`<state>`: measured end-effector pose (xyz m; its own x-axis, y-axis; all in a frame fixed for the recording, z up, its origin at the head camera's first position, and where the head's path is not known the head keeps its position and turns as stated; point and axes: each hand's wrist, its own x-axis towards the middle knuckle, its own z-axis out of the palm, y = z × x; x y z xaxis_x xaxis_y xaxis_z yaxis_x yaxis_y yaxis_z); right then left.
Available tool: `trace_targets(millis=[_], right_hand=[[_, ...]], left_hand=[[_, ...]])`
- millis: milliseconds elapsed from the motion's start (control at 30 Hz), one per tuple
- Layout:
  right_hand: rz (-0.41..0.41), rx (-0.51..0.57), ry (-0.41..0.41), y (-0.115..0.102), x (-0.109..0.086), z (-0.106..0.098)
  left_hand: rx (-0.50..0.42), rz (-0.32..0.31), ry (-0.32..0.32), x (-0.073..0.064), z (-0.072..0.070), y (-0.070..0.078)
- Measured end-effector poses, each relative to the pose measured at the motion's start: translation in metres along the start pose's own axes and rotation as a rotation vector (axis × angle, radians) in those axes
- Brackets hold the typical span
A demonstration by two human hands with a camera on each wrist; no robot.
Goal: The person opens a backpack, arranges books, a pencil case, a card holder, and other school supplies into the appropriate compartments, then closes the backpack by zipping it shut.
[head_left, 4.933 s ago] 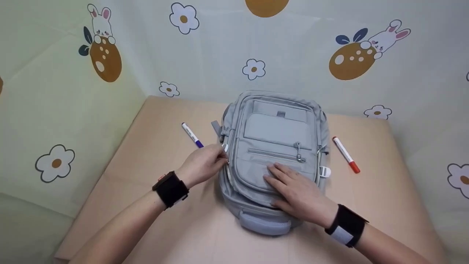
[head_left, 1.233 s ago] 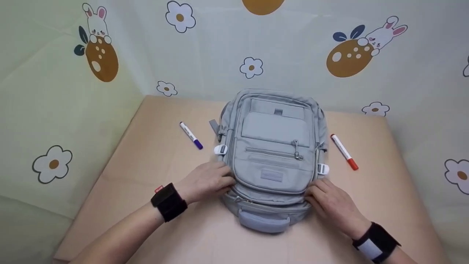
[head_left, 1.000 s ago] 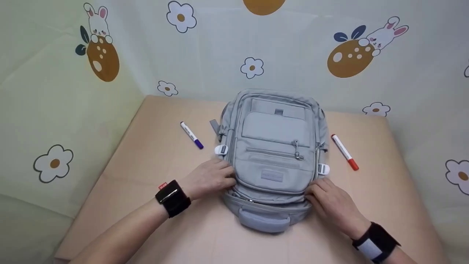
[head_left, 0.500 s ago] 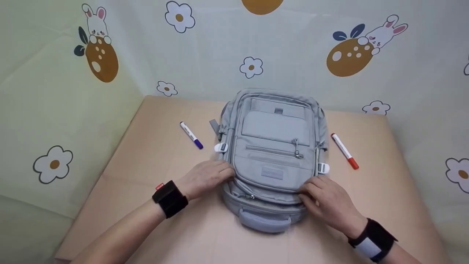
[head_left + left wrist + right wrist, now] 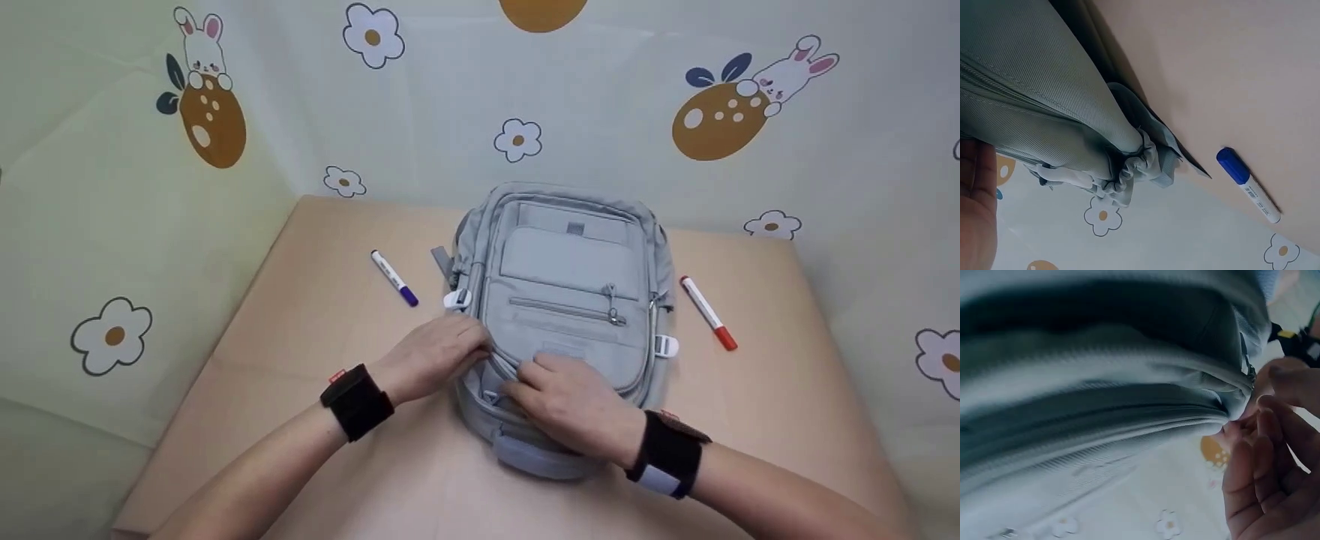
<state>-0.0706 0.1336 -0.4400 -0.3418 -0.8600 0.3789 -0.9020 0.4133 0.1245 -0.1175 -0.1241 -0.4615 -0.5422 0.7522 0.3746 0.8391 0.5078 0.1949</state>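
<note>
A grey backpack (image 5: pixel 570 262) lies front side up on the table, its carry handle (image 5: pixel 544 459) toward the person. My left hand (image 5: pixel 435 352) pinches the fabric edge at the bag's lower left. In the right wrist view the left fingertips (image 5: pixel 1234 432) are at the gathered corner of the fabric, near a metal zipper pull (image 5: pixel 1251 374). My right hand (image 5: pixel 574 405) is over the lower front, beside the left hand. Its fingers (image 5: pixel 1238 467) are loosely curled close to that corner, with nothing seen between them. A compartment gapes dark in that view.
A blue-capped marker (image 5: pixel 394 278) lies left of the bag and a red-capped marker (image 5: pixel 709 313) right of it. White strap buckles (image 5: pixel 665 346) stick out at the bag's sides. Patterned cloth walls (image 5: pixel 600 90) stand behind the table (image 5: pixel 315 247).
My right hand has left the bag's lower right edge and crossed leftward over the lower front. The left hand has shifted slightly up and right along the edge. Both markers stay put.
</note>
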Motion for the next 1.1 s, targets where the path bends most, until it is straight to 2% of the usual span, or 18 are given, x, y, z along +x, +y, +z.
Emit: trace_targets(millis=[133,233,300,500,600,700,900,1100], right_hand=[[-0.084,-0.157,-0.138,-0.002,0.008,0.003],[-0.120,-0.181,-0.151,-0.002,0.006,0.007],[-0.113,-0.119,-0.100,-0.002,0.002,0.009],[0.015,0.176,0.111,0.000,-0.017,0.008],[0.073,0.264,0.157,0.000,-0.026,0.007],[0.128,0.346,0.177,-0.001,-0.033,0.006],[0.220,0.476,0.160,-0.003,-0.048,0.008],[0.265,0.465,0.162,0.002,-0.075,0.004]], left_hand=[[-0.013,-0.020,-0.007,-0.001,0.000,0.000],[-0.029,-0.024,-0.004,-0.001,0.001,0.000],[-0.038,-0.020,0.001,-0.001,0.001,0.000],[-0.051,-0.029,-0.004,-0.002,0.003,0.000],[-0.058,-0.033,-0.005,-0.004,0.003,-0.001],[-0.066,-0.025,0.010,-0.005,0.003,-0.001],[-0.060,0.011,0.042,-0.006,0.003,-0.001],[-0.041,0.019,0.027,-0.006,0.002,-0.001]])
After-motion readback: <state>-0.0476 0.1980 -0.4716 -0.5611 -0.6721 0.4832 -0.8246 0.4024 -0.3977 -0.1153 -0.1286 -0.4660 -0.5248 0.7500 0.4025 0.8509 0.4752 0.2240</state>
